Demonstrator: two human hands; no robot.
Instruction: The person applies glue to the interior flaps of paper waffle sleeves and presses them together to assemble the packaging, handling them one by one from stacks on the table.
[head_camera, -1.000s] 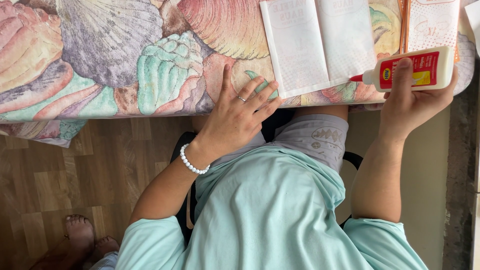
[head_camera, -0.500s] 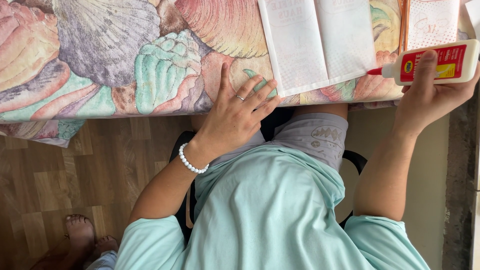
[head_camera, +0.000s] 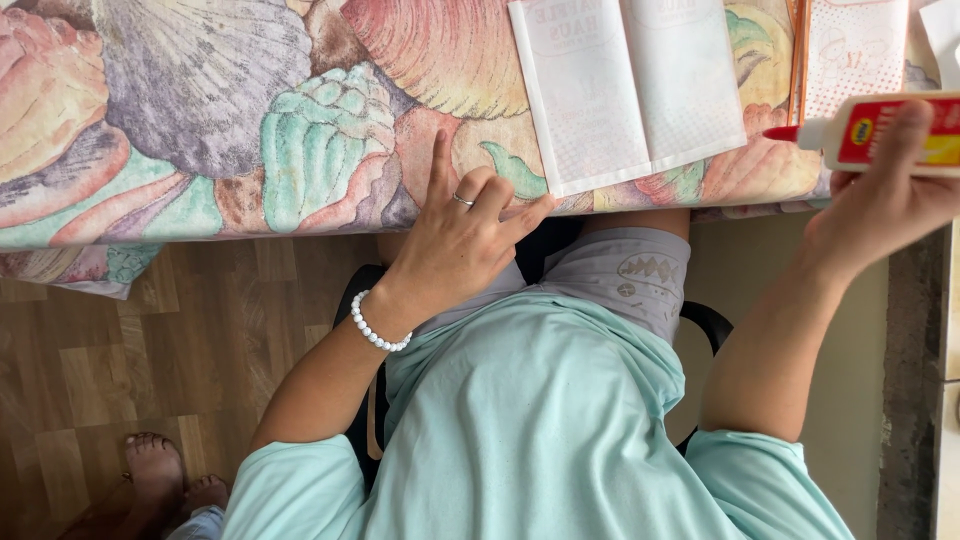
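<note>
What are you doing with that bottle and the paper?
A seated person holds a red and yellow glue bottle in the right hand, with its nozzle aimed at the white folded paper on the seashell tablecloth. The left hand rests at the table's edge, fingers beside the paper's corner.

Cut off and hidden parts

The glue bottle runs off the right edge, its far end unseen; the right hand covers part of its label. The white paper bag is cropped at the top edge. The desk edge hides the person's knees.
</note>
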